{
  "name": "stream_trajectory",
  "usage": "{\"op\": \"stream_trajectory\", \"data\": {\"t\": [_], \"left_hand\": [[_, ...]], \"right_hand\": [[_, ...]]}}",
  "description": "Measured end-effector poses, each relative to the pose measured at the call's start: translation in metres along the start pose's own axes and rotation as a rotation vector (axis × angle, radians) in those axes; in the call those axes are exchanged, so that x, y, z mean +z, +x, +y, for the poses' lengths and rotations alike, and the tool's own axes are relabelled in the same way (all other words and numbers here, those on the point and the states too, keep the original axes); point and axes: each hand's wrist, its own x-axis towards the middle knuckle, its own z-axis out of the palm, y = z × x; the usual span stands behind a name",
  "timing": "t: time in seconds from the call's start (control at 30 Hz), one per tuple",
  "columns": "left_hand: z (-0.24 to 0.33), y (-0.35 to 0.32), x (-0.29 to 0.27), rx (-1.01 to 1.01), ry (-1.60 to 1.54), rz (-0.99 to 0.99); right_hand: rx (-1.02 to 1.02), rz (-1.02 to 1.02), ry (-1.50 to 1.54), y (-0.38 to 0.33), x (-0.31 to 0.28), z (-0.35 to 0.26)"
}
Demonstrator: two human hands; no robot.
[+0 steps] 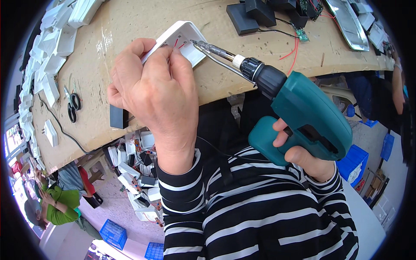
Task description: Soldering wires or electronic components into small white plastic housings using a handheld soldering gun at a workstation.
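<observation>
White housing: being held tilted over the table, showing its open inside to the camera, lying just beyond the left hand, lying up and left of the right hand, well apart from it
Long axis: partly hiding behind the left hand, so not telling fully; along the visible upper edge, slanting from lower left to upper right
Red wires: poking up inside the housing, near the left hand
Iron tip: pointing leftward over the housing's right rim, sitting just beside the red wires; not showing clearly whether touching
Nearer hand: being the left, touching the housing directly; from the right, reaching in only by tool
Left hand: clamping on the housing, showing its back; not telling whether also pinching a wire
Right hand: wrapping around the grip of the green soldering gun
Both hands: working apart, not touching each other
Black box: lying at the table edge, left of the left wrist
Scissors: lying farther left
Black boxes: lying up and right, near a green circuit board
Spare white housings: lining the table's left edge
Silver tray: lying far upper right
Co-worker in green: showing far lower left
</observation>
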Motion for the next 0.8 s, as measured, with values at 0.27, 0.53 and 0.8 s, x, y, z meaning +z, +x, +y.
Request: {"op": "stream_trajectory", "data": {"t": [0.27,0.53,0.8], "left_hand": [[0.002,0.001,0.000,-0.013,0.049,-0.014],[0.003,0.002,-0.003,-0.026,0.050,-0.041],[0.005,0.003,-0.005,-0.054,0.056,-0.068]], "right_hand": [[0.036,-0.017,-0.064,0.005,0.000,-0.003],[0.043,0.151,0.108,0.018,0.006,-0.007],[0.134,0.098,0.017,0.023,0.001,-0.009]]}}
